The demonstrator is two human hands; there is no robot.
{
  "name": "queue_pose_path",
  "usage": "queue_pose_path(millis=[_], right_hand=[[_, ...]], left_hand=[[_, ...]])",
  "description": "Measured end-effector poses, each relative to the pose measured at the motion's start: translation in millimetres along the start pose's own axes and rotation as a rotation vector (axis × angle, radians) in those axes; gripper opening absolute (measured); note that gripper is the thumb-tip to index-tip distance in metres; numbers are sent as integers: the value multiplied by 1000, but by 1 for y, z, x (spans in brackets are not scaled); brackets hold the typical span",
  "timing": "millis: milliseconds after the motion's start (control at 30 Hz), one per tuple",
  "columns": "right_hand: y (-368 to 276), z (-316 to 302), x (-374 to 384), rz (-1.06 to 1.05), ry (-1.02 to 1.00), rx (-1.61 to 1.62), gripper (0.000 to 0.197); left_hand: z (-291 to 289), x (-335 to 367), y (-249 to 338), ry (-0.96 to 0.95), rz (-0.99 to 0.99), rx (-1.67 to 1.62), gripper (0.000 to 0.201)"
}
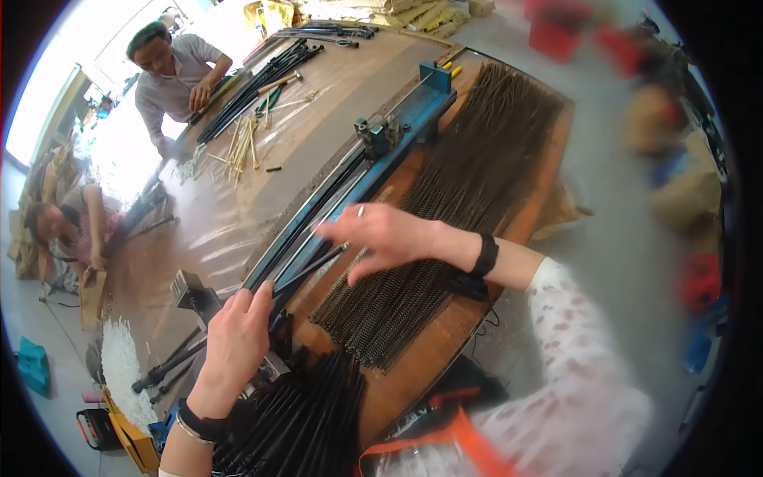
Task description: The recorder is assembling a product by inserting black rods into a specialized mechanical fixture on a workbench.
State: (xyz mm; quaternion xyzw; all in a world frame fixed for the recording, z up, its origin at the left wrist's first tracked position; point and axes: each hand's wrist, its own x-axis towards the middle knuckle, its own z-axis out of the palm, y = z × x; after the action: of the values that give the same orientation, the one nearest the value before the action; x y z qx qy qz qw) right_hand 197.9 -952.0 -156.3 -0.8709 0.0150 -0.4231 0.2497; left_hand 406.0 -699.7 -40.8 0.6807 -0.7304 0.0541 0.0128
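My left hand (237, 338) is closed around a thin black tube (306, 272) that points up and to the right. My right hand (389, 234) is held palm down just past the tube's far end, fingers apart and slightly blurred, with nothing visible in it. Beneath the right hand lies a wide layer of long, thin coil springs (397, 306), side by side. Running along their left is a blue metal fixture (377, 175) with a long rail and a clamp-like block (380, 135). A bundle of black tubes (310, 417) lies by my left forearm.
Across the table (318, 103) a person (171, 79) handles long rods; another person (79, 230) sits at the left. Between them and me lie black rods (278, 71), a hammer (278, 82), pale sticks (238, 151) and a white pile (125, 374). A metal block (191, 290) stands near my left hand.
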Motion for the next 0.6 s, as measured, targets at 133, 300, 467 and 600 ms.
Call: queue_pose_path(millis=[133, 300, 467, 600], right_hand=[[35, 12, -21, 187, 124, -315, 50], [-73, 47, 15, -120, 32, -95, 79], [-60, 52, 12, -130, 35, -50, 39], [-80, 72, 26, -212, 127, -52, 49]], left_hand=[[-20, -10, -12, 161, -92, 107, 35], [-13, -28, -9, 132, -56, 35, 35], [-29, -67, -26, 227, -120, 78, 37], [-28, -80, -23, 244, -114, 62, 33]])
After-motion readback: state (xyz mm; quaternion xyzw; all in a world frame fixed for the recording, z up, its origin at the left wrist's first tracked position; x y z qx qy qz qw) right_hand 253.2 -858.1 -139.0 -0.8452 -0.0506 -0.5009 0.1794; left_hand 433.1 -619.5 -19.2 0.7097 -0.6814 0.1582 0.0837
